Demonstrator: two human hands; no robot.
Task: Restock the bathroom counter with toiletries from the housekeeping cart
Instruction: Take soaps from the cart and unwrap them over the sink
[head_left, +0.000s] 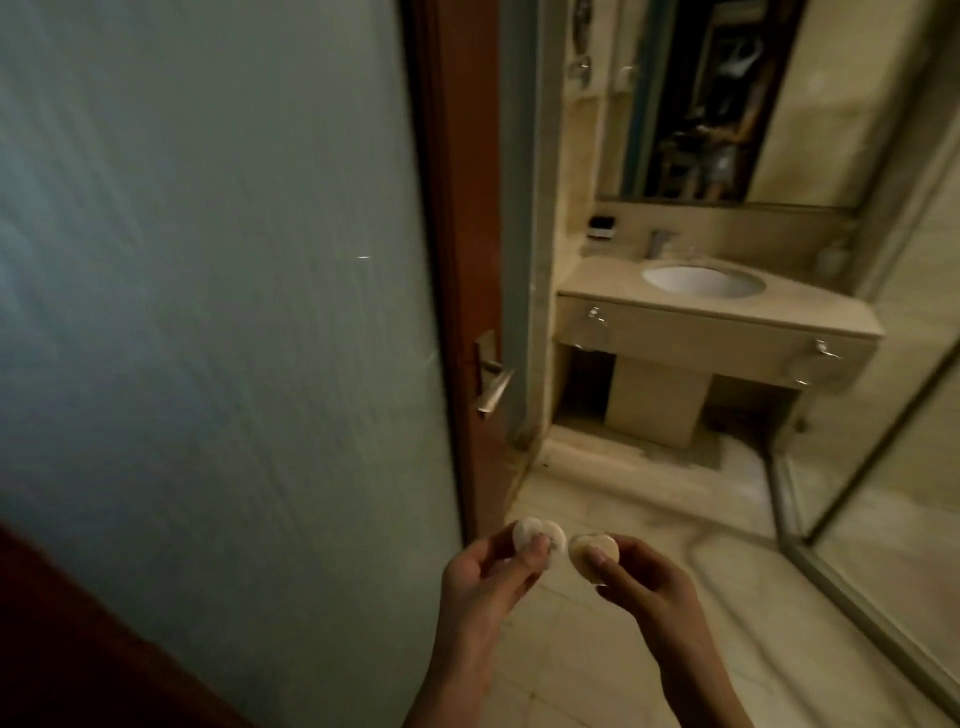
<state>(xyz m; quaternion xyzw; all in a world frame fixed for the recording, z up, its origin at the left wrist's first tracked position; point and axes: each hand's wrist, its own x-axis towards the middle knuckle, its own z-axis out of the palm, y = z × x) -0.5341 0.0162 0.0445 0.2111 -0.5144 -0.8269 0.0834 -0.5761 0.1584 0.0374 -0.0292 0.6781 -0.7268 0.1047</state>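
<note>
At the bathroom doorway, the frosted door (208, 260) stood left of my hands. My left hand (483, 577) pinched a white disc (537, 535), probably soap; my right hand (639, 577), just beside it, pinched a cream disc (595, 553). The counter (597, 283) lay well ahead, up and right. I judged firm pinches best, then setting both on stone beside the sink (701, 280).

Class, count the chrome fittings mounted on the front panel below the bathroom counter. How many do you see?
2. One chrome fitting hangs near the left end of the front panel, the other near its right end. Nothing in view seems to hide more.
</note>
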